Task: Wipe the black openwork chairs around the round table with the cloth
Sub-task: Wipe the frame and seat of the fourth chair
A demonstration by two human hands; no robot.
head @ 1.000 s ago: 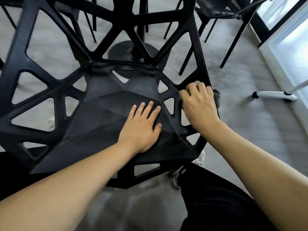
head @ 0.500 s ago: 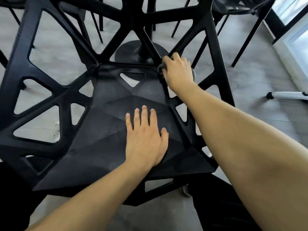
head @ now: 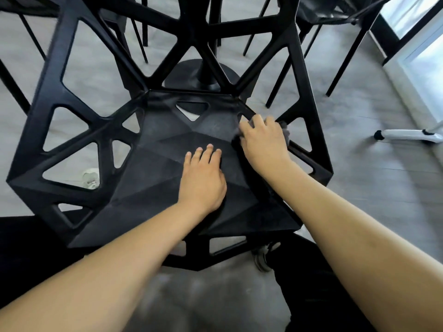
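Right hand [head: 263, 142] slid back down-right, gripping cloth [head: 285, 131] | left hand [head: 203, 178] flat on chair [head: 167, 164] seat | wiping midway; other chairs left

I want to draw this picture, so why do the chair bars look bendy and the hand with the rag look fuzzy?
Head view: the wide lens bows the black openwork chair bars near the edges; the right hand and grey cloth show motion blur; the left hand looks sharper.

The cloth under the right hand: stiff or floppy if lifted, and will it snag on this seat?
Probably floppy: the cloth bunches under the right hand. Likely light, since curled fingers hold it. It might catch in the chair openings.
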